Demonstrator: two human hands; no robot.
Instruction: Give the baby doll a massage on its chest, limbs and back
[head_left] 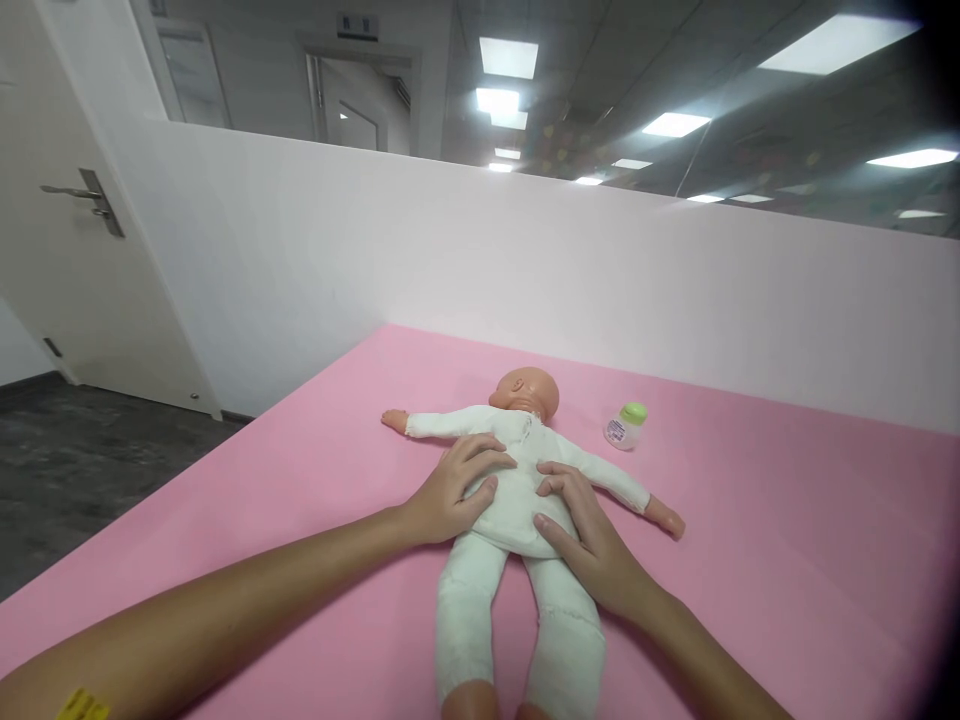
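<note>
A baby doll (514, 500) with a white cloth body lies on the pink tabletop (315, 470), its legs toward me and its arms spread. Its bald plastic head is turned to the left, at the far end. My left hand (461, 490) rests on the left side of the doll's torso, fingers stretched across the cloth. On the torso's right side lies my right hand (589, 535), its fingers apart and slightly bent. Neither hand grips anything. The doll's feet are cut off by the bottom edge of the view.
A small clear jar (624, 430) with a green lid stands tilted in view beyond the doll's right-hand arm. Behind the table runs a white partition wall (562, 270). At the left is a closed door (112, 270) above a dark floor (90, 470).
</note>
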